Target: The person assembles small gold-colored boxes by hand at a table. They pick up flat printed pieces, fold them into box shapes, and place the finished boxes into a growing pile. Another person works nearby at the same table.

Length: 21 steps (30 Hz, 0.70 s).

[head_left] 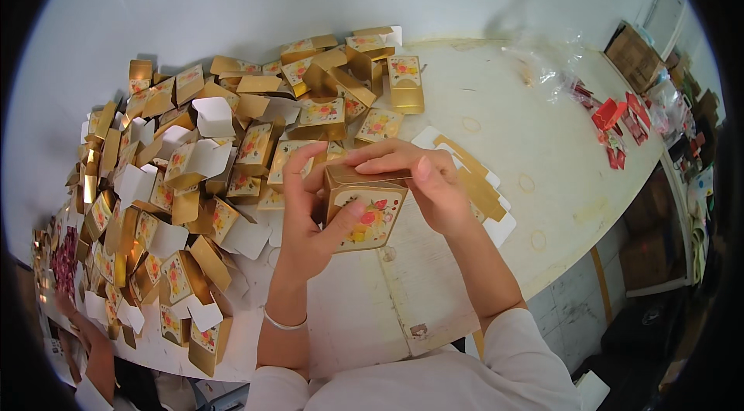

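Note:
A gold cardboard box [375, 217] with a printed floral panel is held up in front of me, over the near part of the table. My left hand [310, 229] grips it from the left, thumb across the printed front. Across its top lie the fingers of my right hand [426, 182], with the thumb by the top right corner. The box's top looks folded over, partly covered by my fingers. Just beyond my right hand, flat unfolded gold-and-white carton blanks [477, 188] lie on the table.
A big heap of gold floral boxes [252, 144], many with flaps raised, covers the table's left side. Red packets [610, 116] and clear plastic film [546, 62] lie at the far right. A brown carton [634, 56] stands beyond. Another person's arm [97, 353] shows at lower left.

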Motion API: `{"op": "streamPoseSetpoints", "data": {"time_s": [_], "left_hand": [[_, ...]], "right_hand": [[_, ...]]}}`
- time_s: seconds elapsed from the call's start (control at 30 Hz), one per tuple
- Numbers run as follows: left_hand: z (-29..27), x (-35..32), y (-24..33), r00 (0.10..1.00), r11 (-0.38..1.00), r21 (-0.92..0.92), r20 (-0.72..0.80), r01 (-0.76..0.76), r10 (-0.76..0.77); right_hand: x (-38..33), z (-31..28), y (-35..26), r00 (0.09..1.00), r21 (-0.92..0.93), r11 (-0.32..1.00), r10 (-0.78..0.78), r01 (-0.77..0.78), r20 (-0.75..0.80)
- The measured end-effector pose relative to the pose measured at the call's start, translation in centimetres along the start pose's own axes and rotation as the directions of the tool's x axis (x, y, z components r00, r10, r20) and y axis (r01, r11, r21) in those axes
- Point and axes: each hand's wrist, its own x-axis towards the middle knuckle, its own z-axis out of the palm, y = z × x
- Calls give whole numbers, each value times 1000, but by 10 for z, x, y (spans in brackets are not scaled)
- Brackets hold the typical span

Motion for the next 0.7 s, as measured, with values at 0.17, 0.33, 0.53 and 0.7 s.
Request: {"op": "streamPoseSetpoints", "data": {"time_s": [0.17, 0.33, 0.53, 0.7], "left_hand": [[-1, 0, 1, 997, 999, -26, 68, -45, 47], [1, 0, 0, 995, 997, -66, 92, -29, 35], [-4, -2, -3, 999, 995, -90, -35, -39, 36], [-2, -7, -2, 995, 980, 174, 23, -99, 97]], "right_hand": [[-1, 6, -11, 990, -51, 992, 111, -115, -86], [-3, 0, -9, 992, -116, 987, 105, -113, -69], [0, 12, -10, 997, -373, 926, -39, 60, 63], [-8, 26, -36, 996, -753, 652, -84, 83, 37]]}}
